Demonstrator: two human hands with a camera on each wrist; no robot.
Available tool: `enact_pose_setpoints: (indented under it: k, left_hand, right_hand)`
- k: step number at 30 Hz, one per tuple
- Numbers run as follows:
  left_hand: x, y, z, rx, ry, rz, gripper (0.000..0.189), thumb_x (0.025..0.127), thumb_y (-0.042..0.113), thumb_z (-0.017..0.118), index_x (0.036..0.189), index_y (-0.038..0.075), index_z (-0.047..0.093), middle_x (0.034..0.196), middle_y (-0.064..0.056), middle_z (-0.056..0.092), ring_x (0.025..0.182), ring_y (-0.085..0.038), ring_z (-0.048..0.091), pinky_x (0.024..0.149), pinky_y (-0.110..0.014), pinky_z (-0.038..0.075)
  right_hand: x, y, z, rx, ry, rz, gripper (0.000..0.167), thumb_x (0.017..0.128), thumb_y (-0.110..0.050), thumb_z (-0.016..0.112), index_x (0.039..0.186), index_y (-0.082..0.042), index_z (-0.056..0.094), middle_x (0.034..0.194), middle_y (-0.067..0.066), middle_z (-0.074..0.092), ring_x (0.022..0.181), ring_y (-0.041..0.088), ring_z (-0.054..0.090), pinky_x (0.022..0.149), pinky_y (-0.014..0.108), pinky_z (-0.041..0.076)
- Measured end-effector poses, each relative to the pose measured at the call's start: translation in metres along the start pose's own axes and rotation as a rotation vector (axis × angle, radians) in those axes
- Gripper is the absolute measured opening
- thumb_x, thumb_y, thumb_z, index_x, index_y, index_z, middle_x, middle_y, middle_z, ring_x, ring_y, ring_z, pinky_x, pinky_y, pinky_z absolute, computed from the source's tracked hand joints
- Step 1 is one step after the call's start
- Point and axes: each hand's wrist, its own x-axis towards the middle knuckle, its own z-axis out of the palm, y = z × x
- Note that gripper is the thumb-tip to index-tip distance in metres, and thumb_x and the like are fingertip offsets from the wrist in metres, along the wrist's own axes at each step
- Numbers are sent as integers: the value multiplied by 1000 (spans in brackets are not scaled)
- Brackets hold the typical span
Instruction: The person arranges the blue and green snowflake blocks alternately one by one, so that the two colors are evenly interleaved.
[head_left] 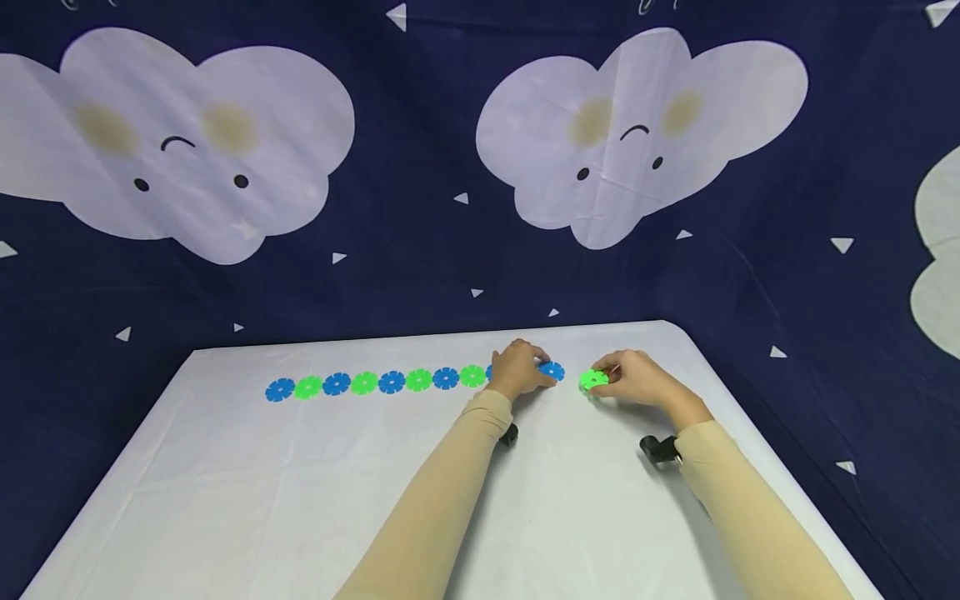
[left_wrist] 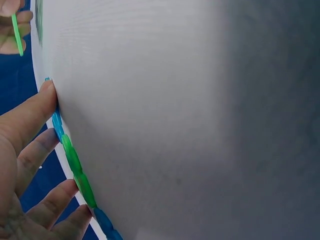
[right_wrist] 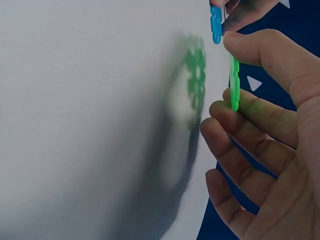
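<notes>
A row of blue and green notched plastic discs [head_left: 392, 382] lies across the far part of the table, colours alternating, edges meeting. My left hand [head_left: 514, 369] is over its right end and hides part of the row. Thumb and forefinger hold the end blue disc [head_left: 553, 372] at its edges. In the left wrist view, the other fingers spread along the row. To the right, my right hand [head_left: 637, 379] pinches a single green disc [head_left: 594, 380] between thumb and fingertips. That disc is apart from the blue one, raised over the table, its green-tinted shadow below in the right wrist view.
The white-covered table [head_left: 262, 500] ends just beyond the row. Behind it hangs a dark blue cloth [head_left: 420, 275] printed with clouds and small triangles. A black wrist-camera mount [head_left: 658, 450] sticks out beneath the right wrist, another [head_left: 509, 435] by the left.
</notes>
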Motion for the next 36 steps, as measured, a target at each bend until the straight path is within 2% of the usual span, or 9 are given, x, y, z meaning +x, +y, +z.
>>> enact_pose_setpoints:
  k: [13,20,25,36]
  left_hand:
    - [1,3,1,31,-2,1,41,87,37,91,125,23,81,147,-6,67,145,-24,57,129,-67,31]
    - [0,3,0,29,2,11,41,87,36,91,125,23,81,147,-6,68,144,-24,58,128,-67,32]
    - [-1,3,-2,29,-7,8,41,88,36,91,126,23,81,149,-6,66,146,-24,57,128,-67,32]
    - [-1,-1,-2,39,-6,8,42,88,38,90,127,24,80,151,-7,65,146,-24,57,128,-67,33]
  right_hand:
    - [22,1,0,-41,11,3,51,87,-29,89,123,5,75,109,16,78,97,26,70,90,48,60]
    - [31,1,6,-71,18,13,50,89,-29,88,123,5,76,107,15,78,96,25,69,92,49,59]
    - [35,-2,9,-78,14,7,49,88,-29,88,121,4,77,111,16,79,100,27,71,94,51,60]
    - [40,-9,12,-96,-5,6,48,86,-28,88,121,2,77,107,15,77,100,28,70,94,53,58]
